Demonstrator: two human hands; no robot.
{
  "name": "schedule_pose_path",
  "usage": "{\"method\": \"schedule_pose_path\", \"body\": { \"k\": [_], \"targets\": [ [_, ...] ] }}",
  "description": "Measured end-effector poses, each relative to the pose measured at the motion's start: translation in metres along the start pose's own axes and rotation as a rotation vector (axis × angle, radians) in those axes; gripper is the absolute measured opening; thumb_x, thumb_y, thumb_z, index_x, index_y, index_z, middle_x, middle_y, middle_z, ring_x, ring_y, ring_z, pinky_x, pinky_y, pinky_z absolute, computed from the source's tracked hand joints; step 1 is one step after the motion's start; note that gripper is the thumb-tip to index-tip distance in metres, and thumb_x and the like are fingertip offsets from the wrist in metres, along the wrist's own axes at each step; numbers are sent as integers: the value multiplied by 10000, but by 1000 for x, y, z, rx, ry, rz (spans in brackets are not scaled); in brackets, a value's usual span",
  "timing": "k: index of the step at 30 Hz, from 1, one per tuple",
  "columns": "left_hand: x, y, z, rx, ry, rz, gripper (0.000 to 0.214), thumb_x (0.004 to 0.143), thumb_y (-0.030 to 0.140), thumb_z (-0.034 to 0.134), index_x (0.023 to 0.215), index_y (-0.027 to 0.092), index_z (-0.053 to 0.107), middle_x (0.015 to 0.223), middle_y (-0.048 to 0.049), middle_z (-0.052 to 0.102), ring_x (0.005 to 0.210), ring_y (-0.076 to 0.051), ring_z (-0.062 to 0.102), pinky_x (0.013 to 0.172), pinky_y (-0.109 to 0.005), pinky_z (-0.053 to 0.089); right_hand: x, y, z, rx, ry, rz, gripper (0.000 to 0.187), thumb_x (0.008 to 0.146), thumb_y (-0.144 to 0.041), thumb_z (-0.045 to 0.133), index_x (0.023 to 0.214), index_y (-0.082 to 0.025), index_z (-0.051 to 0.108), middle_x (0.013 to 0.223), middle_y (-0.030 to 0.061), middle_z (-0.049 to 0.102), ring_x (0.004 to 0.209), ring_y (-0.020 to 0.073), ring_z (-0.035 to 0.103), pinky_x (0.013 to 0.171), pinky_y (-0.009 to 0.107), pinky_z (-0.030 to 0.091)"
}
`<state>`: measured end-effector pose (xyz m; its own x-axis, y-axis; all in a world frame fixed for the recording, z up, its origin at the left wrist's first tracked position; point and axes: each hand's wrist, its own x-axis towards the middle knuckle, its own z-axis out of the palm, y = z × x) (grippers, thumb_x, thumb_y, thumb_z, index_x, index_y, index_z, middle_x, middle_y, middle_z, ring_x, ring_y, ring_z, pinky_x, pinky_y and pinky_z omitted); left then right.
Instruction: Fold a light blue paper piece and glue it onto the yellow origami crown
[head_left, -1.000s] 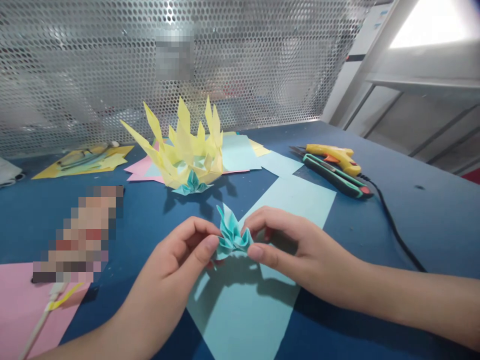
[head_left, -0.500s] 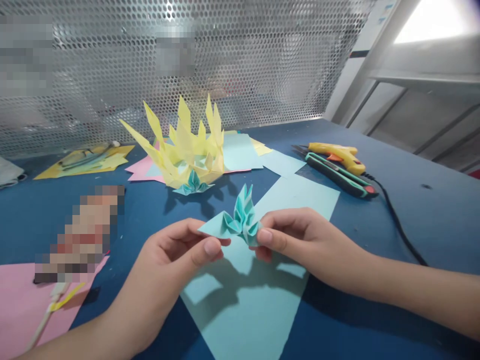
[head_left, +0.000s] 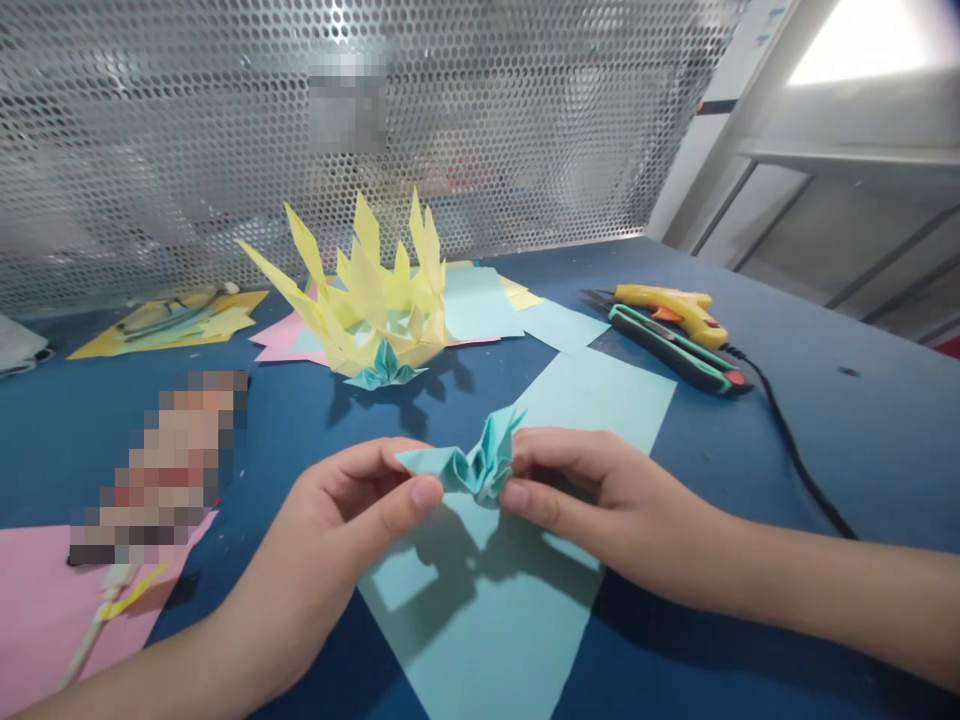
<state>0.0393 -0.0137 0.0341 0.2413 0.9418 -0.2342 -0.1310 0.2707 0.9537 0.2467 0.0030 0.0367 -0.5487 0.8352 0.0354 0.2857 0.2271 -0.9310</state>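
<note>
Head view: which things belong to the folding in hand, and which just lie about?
In hand: teal folded piece, pinched by left hand and right hand; light blue sheet beneath.
Lying about: yellow paper flower, glue gun, green-handled tool, pink sheet.

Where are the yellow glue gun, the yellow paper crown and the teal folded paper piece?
yellow glue gun (head_left: 669, 303), head view, its body.
yellow paper crown (head_left: 375, 295), head view, middle spikes.
teal folded paper piece (head_left: 472, 466), head view, pleated centre.

a yellow paper flower (head_left: 375, 300) stands on the blue table (head_left: 862, 420); a glue gun (head_left: 667, 303) lies just beside a green cutter (head_left: 675, 352) at right; pink paper (head_left: 30, 600) at left.
</note>
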Motion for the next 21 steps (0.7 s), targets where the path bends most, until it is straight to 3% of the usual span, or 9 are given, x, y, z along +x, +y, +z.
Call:
{"method": "schedule_pose_path", "body": {
  "k": [2,5,7,13,17,21],
  "targets": [
    [-1,1,1,45,-1,50,78,771,304,738,841,277,716,714,95,656,626,-23,558,569,-51,448,-1,2,1,-30,62,-14,143,869,-297,589,971,-199,604,892,9,623,815,140,573,742,254,475],
    [-1,2,3,142,20,101,66,797,258,700,856,285,710,662,93,640,617,-33,566,573,-59,450,-5,5,0,-77,129,-73,460,805,-328,687,1217,-266,491,1122,23,570,1050,165,542,910,279,454],
    [-1,3,4,210,2,97,20,787,254,691,807,257,692,624,83,637,595,-46,572,568,-82,458,-8,6,0,-82,135,-160,553,803,-338,696,1286,-297,430,1196,20,522,1145,164,493,983,276,418],
    [-2,1,7,296,11,40,161,740,233,710,748,224,549,586,90,629,553,-55,587,523,-104,455,-8,2,4,5,92,-260,155,856,-175,614,1005,-215,609,938,-2,641,864,98,613,800,196,497],
    [-5,0,6,201,24,94,231,738,200,710,681,223,487,576,111,645,544,-44,625,533,-89,469,-5,2,7,5,76,-256,126,825,-95,604,887,-163,690,837,17,676,779,91,634,726,178,510],
    [-6,-2,5,337,85,187,109,739,172,678,666,246,646,599,98,676,552,-45,638,550,-74,488,-4,3,7,20,72,-220,154,816,-84,599,879,-142,727,863,39,693,777,93,654,721,173,519]
  ]
}}
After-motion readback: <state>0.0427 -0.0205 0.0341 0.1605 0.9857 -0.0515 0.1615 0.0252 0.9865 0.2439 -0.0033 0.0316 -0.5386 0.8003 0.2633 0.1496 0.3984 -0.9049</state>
